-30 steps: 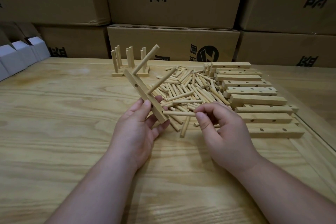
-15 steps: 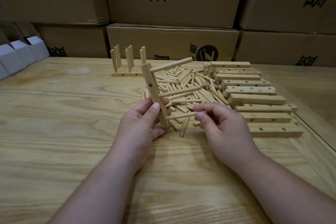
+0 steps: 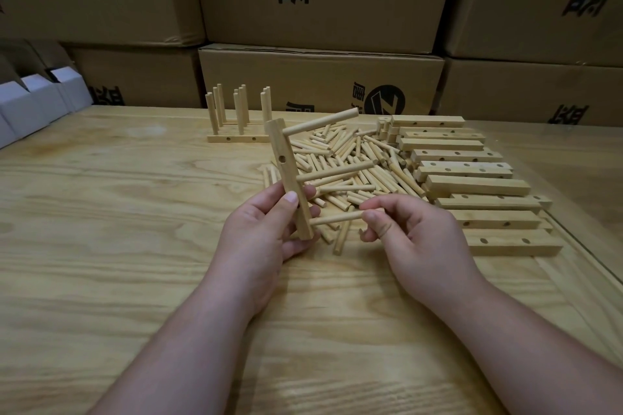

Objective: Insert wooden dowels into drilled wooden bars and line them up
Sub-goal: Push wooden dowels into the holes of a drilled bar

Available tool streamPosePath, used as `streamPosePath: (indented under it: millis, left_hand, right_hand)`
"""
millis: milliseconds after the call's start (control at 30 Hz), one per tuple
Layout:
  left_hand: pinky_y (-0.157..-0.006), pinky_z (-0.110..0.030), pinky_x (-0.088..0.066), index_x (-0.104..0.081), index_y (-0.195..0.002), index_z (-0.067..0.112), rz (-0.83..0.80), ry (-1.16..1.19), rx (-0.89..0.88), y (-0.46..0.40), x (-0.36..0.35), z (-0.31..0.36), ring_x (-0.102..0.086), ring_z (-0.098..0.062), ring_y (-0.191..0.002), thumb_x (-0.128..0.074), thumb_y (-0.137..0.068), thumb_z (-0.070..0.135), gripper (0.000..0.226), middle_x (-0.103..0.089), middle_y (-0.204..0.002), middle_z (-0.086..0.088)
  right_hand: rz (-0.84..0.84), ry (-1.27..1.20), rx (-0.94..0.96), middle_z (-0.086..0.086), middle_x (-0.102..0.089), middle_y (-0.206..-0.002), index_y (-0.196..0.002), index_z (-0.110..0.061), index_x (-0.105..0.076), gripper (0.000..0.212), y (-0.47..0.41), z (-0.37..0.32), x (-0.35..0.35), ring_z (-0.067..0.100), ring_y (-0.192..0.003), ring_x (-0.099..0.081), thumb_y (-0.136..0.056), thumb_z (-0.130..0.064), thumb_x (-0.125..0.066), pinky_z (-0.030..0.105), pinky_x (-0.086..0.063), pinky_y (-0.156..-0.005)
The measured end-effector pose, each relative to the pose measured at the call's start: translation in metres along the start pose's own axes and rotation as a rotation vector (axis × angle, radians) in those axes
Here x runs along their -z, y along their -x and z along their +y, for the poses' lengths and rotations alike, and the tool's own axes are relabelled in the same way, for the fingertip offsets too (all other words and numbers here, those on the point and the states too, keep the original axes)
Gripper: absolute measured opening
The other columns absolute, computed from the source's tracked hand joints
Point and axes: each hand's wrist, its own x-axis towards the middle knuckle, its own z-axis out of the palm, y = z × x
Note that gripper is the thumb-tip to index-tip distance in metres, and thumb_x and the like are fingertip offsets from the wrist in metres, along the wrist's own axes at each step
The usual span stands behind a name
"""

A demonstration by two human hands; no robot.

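wooden table (image 3: 101,246), cardboard boxes (image 3: 320,84) behind. left hand (image 3: 266,236) grips drilled bar (image 3: 290,178) near-upright, two dowels seated, pointing right. right hand (image 3: 414,239) pinches third dowel (image 3: 333,218), its left end at the bar's lowest hole. loose dowels (image 3: 354,158) just beyond.

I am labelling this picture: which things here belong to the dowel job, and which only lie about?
Job:
held bar
dowel in right hand
left hand
dowel pile
drilled bars
finished bars

Lying about:
cartons
white boxes
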Motion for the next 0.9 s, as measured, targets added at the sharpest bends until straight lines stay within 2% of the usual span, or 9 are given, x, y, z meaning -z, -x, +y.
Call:
streamPosePath:
  millis: [67,167,267,433,533,600,667,800,900]
  left_hand:
    - [-0.083,-0.048,-0.062,-0.074,-0.109,0.017,-0.005,-0.008,-0.006,0.0007,0.0001,-0.0004,-0.073,-0.026,-0.103,-0.054,-0.103,0.013,0.022,-0.077,-0.112,-0.006]
    - [-0.07,-0.041,-0.062,-0.073,-0.112,0.017,-0.033,-0.046,0.001,0.0033,-0.0013,-0.0017,-0.075,-0.029,-0.1,-0.057,-0.102,0.016,0.019,-0.077,-0.109,-0.007]
    - [-0.066,-0.038,-0.062,-0.07,-0.114,0.016,-0.045,-0.044,0.034,0.0043,-0.0024,-0.0016,-0.076,-0.029,-0.098,-0.058,-0.101,0.018,0.017,-0.078,-0.109,-0.008]
    - [-0.058,-0.032,-0.06,-0.067,-0.116,0.011,-0.06,-0.028,0.058,0.0064,-0.0037,0.0,-0.076,-0.025,-0.087,-0.062,-0.099,0.019,0.02,-0.078,-0.106,-0.011]
    - [-0.055,-0.03,-0.059,-0.066,-0.118,0.007,-0.073,-0.032,0.069,0.0068,-0.003,0.0009,-0.076,-0.023,-0.085,-0.064,-0.095,0.024,0.028,-0.078,-0.105,-0.012]
    - [-0.054,-0.03,-0.059,-0.068,-0.115,0.008,-0.081,-0.032,0.082,0.0069,-0.0021,0.0023,-0.076,-0.023,-0.084,-0.068,-0.087,0.031,0.037,-0.078,-0.105,-0.013]
    - [-0.055,-0.03,-0.06,-0.07,-0.111,0.008,-0.097,-0.045,0.09,0.0074,-0.0021,0.0033,-0.076,-0.024,-0.079,-0.068,-0.081,0.038,0.043,-0.078,-0.104,-0.013]
    - [-0.058,-0.031,-0.059,-0.073,-0.108,0.004,-0.15,-0.045,0.089,0.0082,-0.0015,0.0047,-0.073,-0.022,-0.072,-0.069,-0.08,0.045,0.05,-0.077,-0.102,-0.013]
    - [-0.062,-0.027,-0.057,-0.073,-0.11,-0.001,-0.208,-0.012,0.11,0.008,0.0006,0.0075,-0.066,-0.015,-0.07,-0.077,-0.08,0.043,0.053,-0.073,-0.094,-0.01]
  right_hand:
    - [-0.026,0.045,0.02,-0.014,-0.069,-0.081,-0.091,-0.033,-0.069,0.015,-0.0004,0.0004,-0.0007,0.004,-0.077,-0.065,-0.092,-0.018,-0.069,0.01,-0.046,-0.066]
    - [-0.08,0.149,0.127,-0.016,-0.065,-0.089,-0.098,-0.024,-0.075,0.012,-0.0003,-0.0015,-0.0023,0.002,-0.09,-0.062,-0.088,-0.017,-0.074,0.008,-0.043,-0.076]
    - [-0.107,0.196,0.168,-0.016,-0.062,-0.091,-0.105,-0.022,-0.077,0.018,-0.0002,-0.0019,-0.0019,0.002,-0.088,-0.061,-0.086,-0.019,-0.077,0.01,-0.044,-0.076]
    - [-0.104,0.235,0.2,-0.017,-0.061,-0.089,-0.102,-0.023,-0.079,0.017,-0.0015,-0.0017,0.0015,0.0,-0.084,-0.059,-0.086,-0.024,-0.077,0.009,-0.043,-0.072]
    - [-0.113,0.289,0.265,-0.014,-0.063,-0.087,-0.103,-0.022,-0.08,0.016,-0.0007,-0.0035,0.0018,0.003,-0.083,-0.06,-0.089,-0.029,-0.074,0.024,-0.05,-0.073]
    - [-0.122,0.335,0.319,-0.011,-0.064,-0.084,-0.101,-0.022,-0.079,0.018,0.0005,-0.0061,0.0007,0.01,-0.083,-0.06,-0.091,-0.033,-0.07,0.035,-0.052,-0.074]
    - [-0.127,0.343,0.347,-0.01,-0.06,-0.08,-0.1,-0.023,-0.078,0.02,0.0017,-0.0078,-0.0004,0.013,-0.08,-0.059,-0.093,-0.035,-0.065,0.039,-0.051,-0.07]
    - [-0.067,0.33,0.386,-0.009,-0.053,-0.075,-0.103,-0.024,-0.075,0.018,0.0031,-0.0089,-0.0026,0.015,-0.073,-0.054,-0.097,-0.033,-0.061,0.039,-0.049,-0.062]
    - [0.029,0.33,0.407,-0.007,-0.055,-0.076,-0.102,-0.02,-0.076,0.017,0.0033,-0.008,-0.003,0.017,-0.072,-0.054,-0.096,-0.029,-0.064,0.037,-0.048,-0.062]
